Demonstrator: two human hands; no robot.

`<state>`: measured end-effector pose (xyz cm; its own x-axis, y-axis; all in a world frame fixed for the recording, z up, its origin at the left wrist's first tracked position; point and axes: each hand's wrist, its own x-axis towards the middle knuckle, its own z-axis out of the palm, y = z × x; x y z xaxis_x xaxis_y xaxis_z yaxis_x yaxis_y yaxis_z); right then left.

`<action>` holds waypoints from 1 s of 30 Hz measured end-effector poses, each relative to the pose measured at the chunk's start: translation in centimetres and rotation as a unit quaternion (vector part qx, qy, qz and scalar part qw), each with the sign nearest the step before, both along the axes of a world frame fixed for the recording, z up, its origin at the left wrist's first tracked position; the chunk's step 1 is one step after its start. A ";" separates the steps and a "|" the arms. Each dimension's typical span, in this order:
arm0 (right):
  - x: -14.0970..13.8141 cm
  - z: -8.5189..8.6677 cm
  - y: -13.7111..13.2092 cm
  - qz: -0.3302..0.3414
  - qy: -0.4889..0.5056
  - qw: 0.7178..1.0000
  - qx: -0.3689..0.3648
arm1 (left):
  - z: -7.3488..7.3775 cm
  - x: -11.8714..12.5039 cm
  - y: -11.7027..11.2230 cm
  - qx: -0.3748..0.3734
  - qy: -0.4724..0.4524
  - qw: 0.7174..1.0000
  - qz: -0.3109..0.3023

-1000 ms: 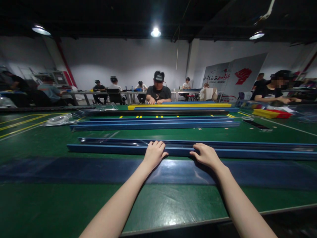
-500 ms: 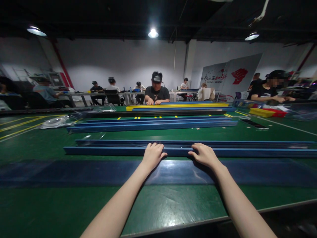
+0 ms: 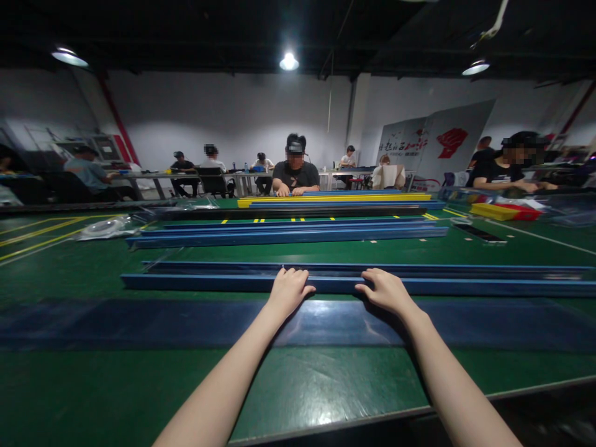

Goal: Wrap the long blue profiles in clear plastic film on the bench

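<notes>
A long blue U-shaped channel lies crosswise on the green table, its two upright walls running left to right. My left hand is closed over its near wall, fingers curled across the top edge and thumb on the near side. To the right, my right hand grips the same wall in the same way, with a short stretch of channel showing between the thumbs. The fingertips of both hands are hidden inside the channel. Nearer to me, a flat strip of clear bluish plastic film lies under my forearms.
Beyond the channel lie more blue channels, a black rail and a yellow rail. A clear plastic bag sits at left, a yellow tray at right. A co-worker sits opposite. The table's front edge is close.
Both hands keep their hold on the channel, which has not visibly moved. The whole view has shifted very slightly.
</notes>
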<state>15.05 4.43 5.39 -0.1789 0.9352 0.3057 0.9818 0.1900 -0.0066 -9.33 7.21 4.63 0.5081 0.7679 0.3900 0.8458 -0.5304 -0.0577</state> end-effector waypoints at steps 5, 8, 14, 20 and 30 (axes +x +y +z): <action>0.0 0.0 0.0 0.001 0.003 1.000 -0.001 | 0.1 -0.1 0.0 -0.014 -0.009 1.000 0.000; 0.0 0.1 -0.1 0.002 0.005 1.000 -0.005 | 0.1 -0.1 0.0 -0.021 -0.011 1.000 0.003; 0.0 0.1 0.0 -0.002 0.004 1.000 -0.014 | 0.2 0.0 0.0 -0.025 -0.005 1.000 0.007; 0.1 -0.1 0.1 0.001 -0.001 1.000 -0.009 | 0.3 0.0 0.1 -0.032 -0.001 0.999 0.010; 0.0 0.1 0.0 0.000 -0.002 1.000 -0.014 | 0.3 -0.1 0.1 -0.030 -0.002 0.999 0.012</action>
